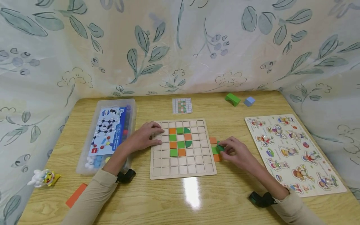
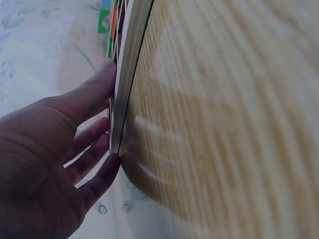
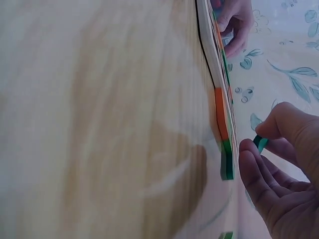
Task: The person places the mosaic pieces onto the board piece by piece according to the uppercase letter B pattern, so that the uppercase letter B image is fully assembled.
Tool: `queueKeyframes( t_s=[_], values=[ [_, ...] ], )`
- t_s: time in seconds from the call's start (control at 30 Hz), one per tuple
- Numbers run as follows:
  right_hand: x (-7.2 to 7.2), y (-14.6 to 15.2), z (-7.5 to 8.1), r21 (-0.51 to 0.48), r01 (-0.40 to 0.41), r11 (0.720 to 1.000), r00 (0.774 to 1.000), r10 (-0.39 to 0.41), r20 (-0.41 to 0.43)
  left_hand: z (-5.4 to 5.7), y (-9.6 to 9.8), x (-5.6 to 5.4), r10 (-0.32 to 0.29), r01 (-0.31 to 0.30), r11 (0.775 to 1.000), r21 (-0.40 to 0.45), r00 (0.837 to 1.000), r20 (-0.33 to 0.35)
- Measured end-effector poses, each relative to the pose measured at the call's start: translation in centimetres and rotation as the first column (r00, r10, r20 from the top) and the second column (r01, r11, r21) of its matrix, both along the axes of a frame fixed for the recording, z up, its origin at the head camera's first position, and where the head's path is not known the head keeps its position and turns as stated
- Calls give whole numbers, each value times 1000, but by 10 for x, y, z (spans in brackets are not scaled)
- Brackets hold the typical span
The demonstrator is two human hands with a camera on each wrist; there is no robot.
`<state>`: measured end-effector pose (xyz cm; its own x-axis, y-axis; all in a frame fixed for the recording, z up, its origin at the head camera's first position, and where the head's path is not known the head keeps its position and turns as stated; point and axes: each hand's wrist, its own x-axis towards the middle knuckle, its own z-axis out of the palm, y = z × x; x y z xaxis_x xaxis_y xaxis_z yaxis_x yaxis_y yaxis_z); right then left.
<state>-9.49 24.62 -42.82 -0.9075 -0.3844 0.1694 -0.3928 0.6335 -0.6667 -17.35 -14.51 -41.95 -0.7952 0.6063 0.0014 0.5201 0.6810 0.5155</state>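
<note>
A square wooden grid board [image 1: 197,161] lies mid-table, with orange, salmon and green square tiles and two dark green quarter-round tiles set in its upper middle cells. My left hand [image 1: 144,136] rests on the board's left edge, fingers loosely bent; the left wrist view shows thumb and fingertips against the rim. Just off the board's right side, my right hand [image 1: 236,151] pinches a dark green tile [image 3: 260,143] between thumb and fingers. Beneath and beside it lie a loose salmon tile [image 1: 213,140], a light green tile [image 1: 215,150] and an orange tile [image 1: 217,158].
Behind the board lies a printed pattern card [image 1: 182,106]. A molecular model box [image 1: 105,131] stands left, near a toy figure [image 1: 45,178] and an orange block [image 1: 76,195]. A picture puzzle board [image 1: 289,150] lies right; a green arch block [image 1: 232,99] and blue block [image 1: 249,101] sit behind.
</note>
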Motion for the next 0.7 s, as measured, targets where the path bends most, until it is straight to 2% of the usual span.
queueKeyframes(
  t_s=[0.3,0.5,0.7],
  values=[
    [-2,-18,1,-104,-56,993,994,65,83,0,0,-1,-6,6,1000,-5,1000,-1],
    [-3,-25,2,-83,-47,995,994,54,90,-1,0,-1,-6,6,1000,-10,1000,-3],
    [-5,-30,4,-88,-40,995,990,52,133,-1,0,0,-4,4,1000,-3,1000,-1]
  ],
)
